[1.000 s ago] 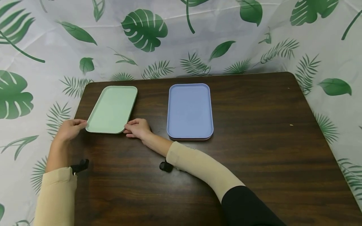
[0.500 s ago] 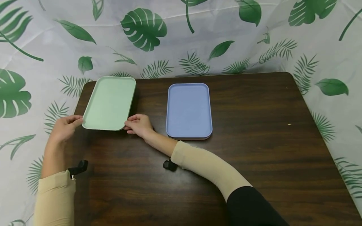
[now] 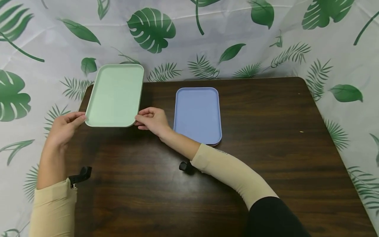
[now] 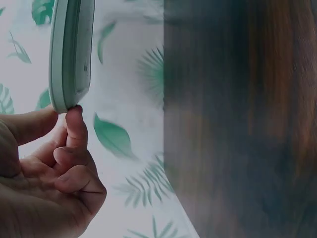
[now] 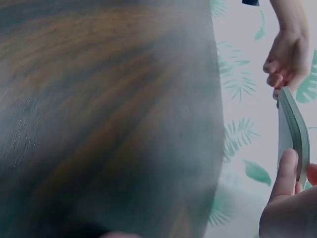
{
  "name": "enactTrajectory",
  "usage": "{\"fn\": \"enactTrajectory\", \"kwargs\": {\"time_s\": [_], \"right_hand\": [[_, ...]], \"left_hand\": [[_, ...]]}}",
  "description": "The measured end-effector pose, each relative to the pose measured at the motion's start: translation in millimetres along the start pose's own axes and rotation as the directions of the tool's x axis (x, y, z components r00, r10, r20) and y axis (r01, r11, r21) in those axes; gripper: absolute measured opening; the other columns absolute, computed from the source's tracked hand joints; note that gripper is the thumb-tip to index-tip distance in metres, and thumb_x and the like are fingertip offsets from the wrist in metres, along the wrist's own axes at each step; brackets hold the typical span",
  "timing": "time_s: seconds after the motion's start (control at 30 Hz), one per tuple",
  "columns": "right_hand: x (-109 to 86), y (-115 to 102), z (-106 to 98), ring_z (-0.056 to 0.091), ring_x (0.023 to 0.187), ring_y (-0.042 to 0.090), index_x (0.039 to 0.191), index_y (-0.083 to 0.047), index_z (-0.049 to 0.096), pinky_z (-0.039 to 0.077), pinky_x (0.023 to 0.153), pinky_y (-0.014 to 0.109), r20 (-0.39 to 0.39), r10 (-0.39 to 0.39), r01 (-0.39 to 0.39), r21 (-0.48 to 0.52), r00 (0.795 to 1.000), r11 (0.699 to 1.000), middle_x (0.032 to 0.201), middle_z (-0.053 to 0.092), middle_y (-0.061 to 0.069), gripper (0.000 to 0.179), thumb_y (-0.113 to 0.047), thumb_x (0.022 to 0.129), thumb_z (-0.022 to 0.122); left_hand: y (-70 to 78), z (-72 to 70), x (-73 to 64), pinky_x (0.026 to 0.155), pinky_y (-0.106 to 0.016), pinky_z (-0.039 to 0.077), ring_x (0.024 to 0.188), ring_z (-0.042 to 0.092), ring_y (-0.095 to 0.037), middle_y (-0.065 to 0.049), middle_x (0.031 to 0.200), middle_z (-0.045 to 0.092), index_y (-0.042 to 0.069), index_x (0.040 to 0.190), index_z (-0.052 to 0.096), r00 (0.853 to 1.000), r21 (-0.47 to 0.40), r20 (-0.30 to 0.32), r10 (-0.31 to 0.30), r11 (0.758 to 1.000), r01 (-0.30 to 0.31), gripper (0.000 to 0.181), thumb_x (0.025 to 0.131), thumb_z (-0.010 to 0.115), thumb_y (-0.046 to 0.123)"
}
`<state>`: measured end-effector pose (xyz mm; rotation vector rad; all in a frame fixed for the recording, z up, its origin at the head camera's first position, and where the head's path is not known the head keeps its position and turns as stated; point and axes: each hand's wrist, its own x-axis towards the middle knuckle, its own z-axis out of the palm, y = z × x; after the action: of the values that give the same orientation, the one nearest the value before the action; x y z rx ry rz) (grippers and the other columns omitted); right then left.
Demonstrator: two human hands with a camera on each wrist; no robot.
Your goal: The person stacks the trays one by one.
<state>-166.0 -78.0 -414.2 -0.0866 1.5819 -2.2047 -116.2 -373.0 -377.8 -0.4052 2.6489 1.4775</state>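
Note:
A light green rectangular tray [image 3: 114,95] is held up off the table at the far left, its far end overlapping the leafy backdrop in the head view. At its near left corner, my left hand [image 3: 63,128] pinches the rim between thumb and fingers. My right hand [image 3: 153,121] grips the near right corner the same way. Seen edge-on in the left wrist view, the tray's rim [image 4: 62,59] has a layered look. To the right, a blue tray [image 3: 196,113] lies on the table, with a darker edge showing beneath it.
The dark wood-grain table [image 3: 266,131] has its back edge against a white cloth backdrop [image 3: 231,26] printed with green leaves. My right forearm crosses the near corner of the blue tray in the head view. A small pale speck [image 3: 301,131] lies on the right side.
Both hands have raised the green tray from the table, moving it up and away towards the backdrop. The blue tray has stayed put.

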Motion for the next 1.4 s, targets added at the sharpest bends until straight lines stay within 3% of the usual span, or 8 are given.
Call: {"fn": "enactTrajectory", "kwargs": {"time_s": [0.13,0.47,0.7,0.9,1.03,1.17,1.4], "right_hand": [[-7.1,-16.1,-15.6,0.071,0.073,0.023,0.096,0.003,0.068,0.058,0.067,0.035,0.008,-0.019,0.019,-0.025,1.000,0.999,0.084,0.071,0.017,0.009,0.002,0.087,0.070],[-27.6,-51.1,-59.8,0.072,0.075,0.022,0.102,0.005,0.066,0.057,0.073,0.039,0.023,-0.045,0.047,-0.085,0.999,0.995,0.087,0.071,0.016,0.016,-0.001,0.088,0.071],[-46.5,-68.0,-91.5,0.071,0.076,0.026,0.100,0.006,0.067,0.057,0.072,0.041,0.002,-0.079,0.078,-0.108,0.997,0.991,0.087,0.071,0.017,0.016,-0.002,0.086,0.071],[-66.9,-81.0,-119.1,0.072,0.079,0.029,0.101,0.007,0.067,0.057,0.074,0.042,-0.007,-0.079,0.077,-0.131,0.997,0.988,0.088,0.071,0.016,0.018,-0.003,0.087,0.071],[-81.4,-84.3,-138.0,0.072,0.077,0.030,0.100,0.008,0.066,0.057,0.073,0.043,-0.030,-0.076,0.071,-0.147,0.997,0.987,0.086,0.072,0.016,0.019,-0.003,0.086,0.072],[-96.8,-82.0,-154.7,0.072,0.077,0.029,0.101,0.009,0.065,0.056,0.073,0.044,-0.053,-0.058,0.049,-0.171,0.997,0.984,0.087,0.072,0.015,0.020,-0.003,0.086,0.072],[-116.7,-68.9,-180.5,0.072,0.074,0.025,0.100,0.010,0.064,0.057,0.070,0.040,-0.090,-0.036,0.019,-0.177,0.995,0.984,0.085,0.072,0.014,0.019,-0.001,0.086,0.071]], "left_hand": [[15.4,8.3,-2.7,0.066,-0.019,0.040,0.082,0.044,-0.007,0.022,0.092,0.058,0.031,0.110,0.067,1.000,-0.069,-0.011,0.018,0.997,-0.019,0.015,0.098,0.059,0.033],[51.1,40.9,-10.9,0.060,-0.020,0.039,0.076,0.046,-0.009,0.016,0.085,0.062,0.025,0.105,0.071,0.996,-0.143,0.001,0.086,0.986,-0.085,0.011,0.097,0.063,0.026],[71.0,68.2,-17.3,0.057,-0.021,0.036,0.074,0.046,-0.010,0.011,0.082,0.065,0.017,0.101,0.075,0.994,-0.273,0.018,0.107,0.957,-0.098,0.010,0.093,0.070,0.022],[86.8,88.9,-22.3,0.057,-0.022,0.035,0.075,0.046,-0.012,0.009,0.083,0.066,0.011,0.102,0.074,0.987,-0.299,0.063,0.150,0.946,-0.125,0.014,0.092,0.071,0.021],[95.5,103.2,-26.8,0.061,-0.023,0.038,0.079,0.051,-0.012,0.009,0.087,0.069,0.005,0.106,0.073,0.976,-0.288,0.103,0.191,0.945,-0.155,0.021,0.091,0.072,0.020],[101.5,116.1,-30.7,0.070,-0.024,0.044,0.086,0.058,-0.013,0.009,0.094,0.070,-0.001,0.113,0.070,0.962,-0.210,0.147,0.230,0.958,-0.197,0.031,0.093,0.070,0.022],[104.4,141.5,-32.0,0.069,-0.029,0.044,0.080,0.059,-0.016,-0.001,0.093,0.070,-0.001,0.110,0.070,0.948,-0.147,0.217,0.235,0.967,-0.206,0.031,0.093,0.070,0.025]]}}
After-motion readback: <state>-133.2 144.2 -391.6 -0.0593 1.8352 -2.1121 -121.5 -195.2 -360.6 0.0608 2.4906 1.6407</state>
